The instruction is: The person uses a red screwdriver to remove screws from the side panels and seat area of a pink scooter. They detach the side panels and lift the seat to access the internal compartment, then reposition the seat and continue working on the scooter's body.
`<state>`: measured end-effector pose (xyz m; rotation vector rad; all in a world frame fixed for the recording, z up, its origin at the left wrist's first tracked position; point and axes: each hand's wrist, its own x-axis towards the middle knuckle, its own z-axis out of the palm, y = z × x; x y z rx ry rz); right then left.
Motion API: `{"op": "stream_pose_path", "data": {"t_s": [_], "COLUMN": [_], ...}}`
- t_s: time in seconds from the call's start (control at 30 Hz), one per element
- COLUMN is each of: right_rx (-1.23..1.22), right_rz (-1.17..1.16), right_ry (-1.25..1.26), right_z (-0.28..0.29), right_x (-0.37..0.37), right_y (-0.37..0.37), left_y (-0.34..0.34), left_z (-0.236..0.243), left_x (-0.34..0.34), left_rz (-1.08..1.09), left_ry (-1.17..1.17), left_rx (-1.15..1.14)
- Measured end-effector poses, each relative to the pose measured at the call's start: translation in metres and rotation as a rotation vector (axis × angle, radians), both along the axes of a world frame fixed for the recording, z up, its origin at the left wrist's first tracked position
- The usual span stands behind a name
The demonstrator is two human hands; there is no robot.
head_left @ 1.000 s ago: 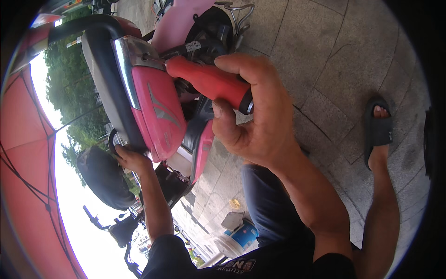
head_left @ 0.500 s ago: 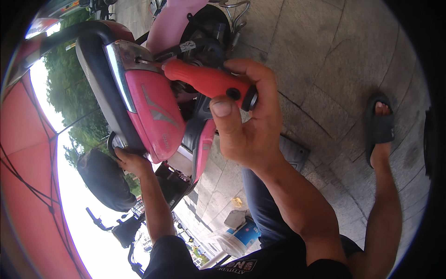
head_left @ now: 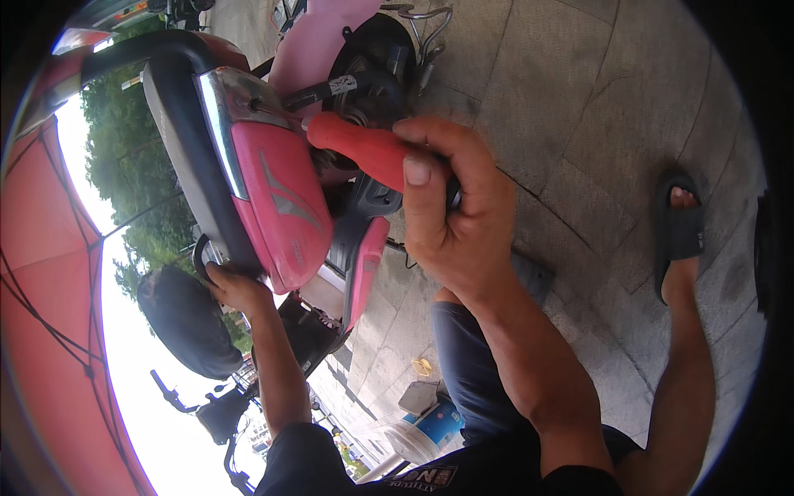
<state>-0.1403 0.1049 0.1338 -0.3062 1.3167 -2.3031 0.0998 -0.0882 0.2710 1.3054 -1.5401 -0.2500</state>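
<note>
My right hand (head_left: 463,211) is closed around the red handle of a screwdriver (head_left: 360,149), thumb and fingers wrapped near its dark end. The thin shaft points at a dark hole in the scooter's scuffed grey side trim; whether the tip sits inside is hard to make out. Below that trim is the pink side panel (head_left: 277,211) with a grey emblem. My left hand (head_left: 240,289) grips the front end of the black-and-grey scooter seat (head_left: 194,165), beside a round metallic part (head_left: 201,252). Some of its fingers are hidden.
A black rear grab bar (head_left: 153,50) curves at the seat's back. Pink rear fender (head_left: 318,41) and wheel stand beyond. A dark rounded cover (head_left: 186,318) hangs at left under a red canopy (head_left: 50,273). A white-and-blue bucket (head_left: 426,434) stands near my knee on stone paving (head_left: 579,190).
My right hand and the screwdriver have shifted slightly right and down, and the grip has closed further around the handle. The left hand stays at the seat.
</note>
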Motion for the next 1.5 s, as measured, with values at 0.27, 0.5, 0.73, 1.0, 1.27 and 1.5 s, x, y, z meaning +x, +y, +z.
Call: {"op": "stream_pose_path", "data": {"t_s": [0.27,0.5,0.73,1.0,1.27,1.5], "right_rx": [-0.22,-0.099,-0.073,-0.127,-0.052,-0.002], "right_rz": [0.008,-0.249,0.061,-0.081,-0.185,-0.082], "right_ry": [-0.504,0.403,-0.221,0.024,0.107,-0.017], "right_z": [0.019,-0.004,-0.002,-0.002,0.001,-0.001], "right_x": [0.001,-0.019,-0.016,-0.012,-0.003,-0.004], "right_y": [-0.008,-0.009,-0.004,-0.004,-0.005,-0.006], "left_y": [-0.001,-0.002,-0.004,-0.009,-0.004,-0.008], "left_z": [0.0,0.002,-0.001,0.001,0.001,-0.001], "left_x": [0.001,0.005,0.011,0.019,0.013,0.017], "left_rz": [-0.002,0.043,0.028,-0.017,0.007,0.019], "left_ry": [0.0,-0.057,-0.033,-0.025,-0.027,0.03], "left_rx": [0.021,0.013,0.014,0.042,0.045,0.032]}}
